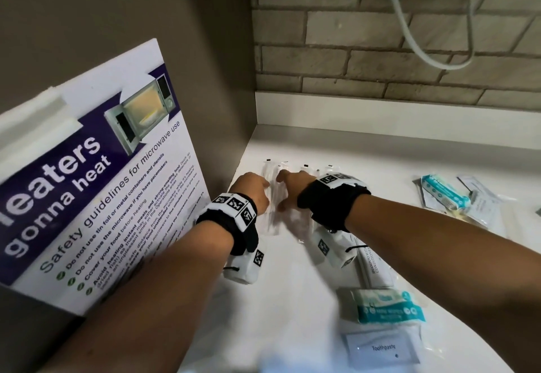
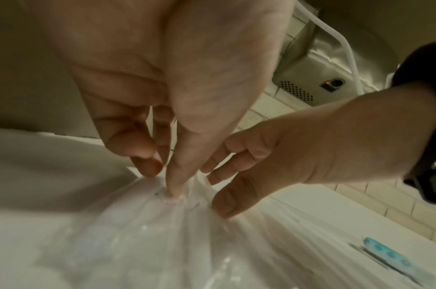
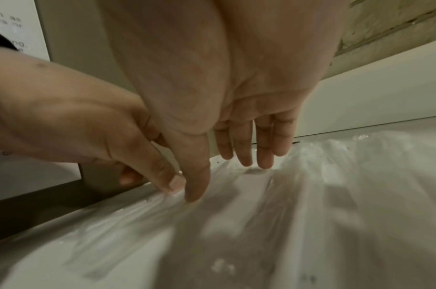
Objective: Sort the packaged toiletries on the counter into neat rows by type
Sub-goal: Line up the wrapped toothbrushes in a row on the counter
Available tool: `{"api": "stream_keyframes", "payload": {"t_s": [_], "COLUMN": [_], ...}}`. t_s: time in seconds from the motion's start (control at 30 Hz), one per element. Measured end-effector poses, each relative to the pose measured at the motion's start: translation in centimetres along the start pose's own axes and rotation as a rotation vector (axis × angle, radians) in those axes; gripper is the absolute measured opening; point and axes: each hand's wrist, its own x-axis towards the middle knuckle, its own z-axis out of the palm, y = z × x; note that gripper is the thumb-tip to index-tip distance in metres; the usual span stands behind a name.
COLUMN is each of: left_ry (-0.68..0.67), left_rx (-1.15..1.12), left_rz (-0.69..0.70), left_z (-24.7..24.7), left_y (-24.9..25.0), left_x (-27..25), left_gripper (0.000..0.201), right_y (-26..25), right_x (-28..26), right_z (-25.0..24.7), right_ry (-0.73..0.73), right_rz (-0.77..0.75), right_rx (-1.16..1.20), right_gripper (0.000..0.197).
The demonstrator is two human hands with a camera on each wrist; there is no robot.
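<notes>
Both hands are down on the row of clear-wrapped slim packets (image 1: pixel 273 197) at the back-left corner of the white counter (image 1: pixel 380 162). Left hand (image 1: pixel 253 189): fingers straight, tips pressing the film. Right hand (image 1: pixel 292 186): fingers straight and slightly spread, thumb and tips resting on the next packets; nothing pinched or lifted by either.

Risks, my read:
- Film is slick and crinkly on a glossy top, so a push on one packet likely drags its neighbours and skews the row.
- Packets overlap, and contents are hard to see through the wrap, so mixing types is easy.
- The right forearm crosses above the shampoo sachet (image 1: pixel 373 261), wipes pack (image 1: pixel 386 306) and toothpaste packet (image 1: pixel 383 347); pulling back low could sweep them.
- Unsorted pile (image 1: pixel 459 200) sits well apart at right.

Room: brick-pattern wall (image 1: pixel 380 50), white cable (image 1: pixel 409 30) hanging, microwave safety poster (image 1: pixel 96 173) leaning at left.
</notes>
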Motion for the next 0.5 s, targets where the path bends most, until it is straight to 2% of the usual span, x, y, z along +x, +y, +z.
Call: {"api": "stream_keyframes", "payload": {"t_s": [0.27,0.5], "left_ry": [0.033,0.020], "left_rx": [0.101,0.125], "left_rz": [-0.031,-0.050], "left_z": [-1.4,-2.1], "left_y": [-0.8,-1.0], "left_x": [0.1,-0.1], "left_gripper": [0.047,0.048], "right_y": [-0.7,-1.6], "right_x": [0.5,1.0], "right_z": [0.5,0.5], "right_ry": [-0.003,-0.001], "right_rz": [-0.086,-0.094], "right_rx": [-0.069,-0.073], "right_gripper": [0.072,0.067]}}
